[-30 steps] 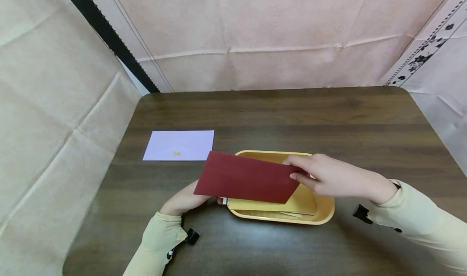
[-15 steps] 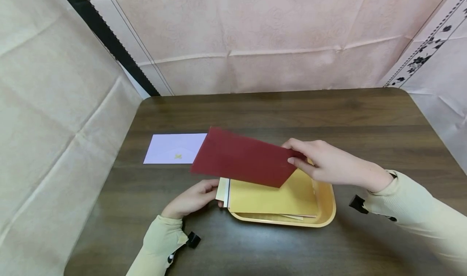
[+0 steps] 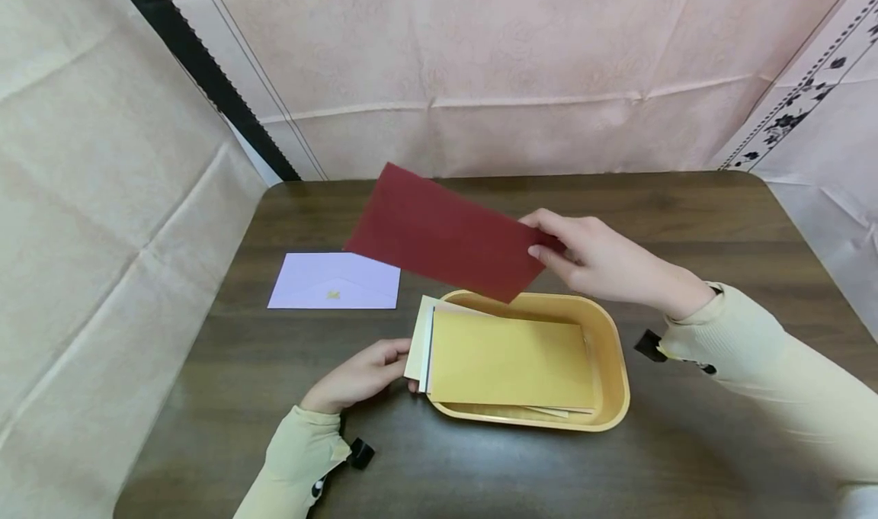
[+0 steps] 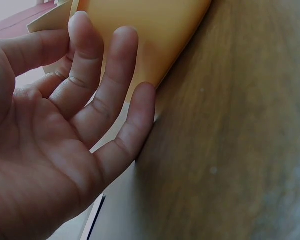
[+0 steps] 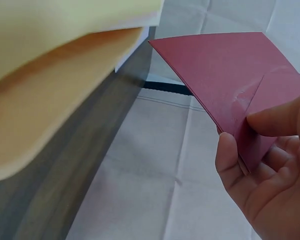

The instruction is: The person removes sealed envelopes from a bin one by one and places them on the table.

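Observation:
A dark red envelope (image 3: 446, 233), tilted above the table, is pinched at its right end by my right hand (image 3: 593, 260). In the right wrist view the thumb (image 5: 282, 119) lies across its flap side. My left hand (image 3: 360, 374) holds the left edge of a stack of envelopes, with fingertips partly hidden beneath it. A yellow envelope (image 3: 511, 359) tops this stack, and pale ones (image 3: 418, 344) stick out at its left. The stack lies over a yellow tray (image 3: 613, 366). In the left wrist view, the lower fingers (image 4: 122, 55) are loosely bent beside the tray wall.
A lavender envelope (image 3: 334, 283) with a small gold mark lies flat on the dark wooden table (image 3: 617, 206), left of the tray. Pale cloth (image 3: 521, 62) hangs behind the table and along its sides.
The right hand has lifted the red envelope up and away from the tray, uncovering the yellow envelope and the pale edges beside it. The left hand stays at the stack's left edge.

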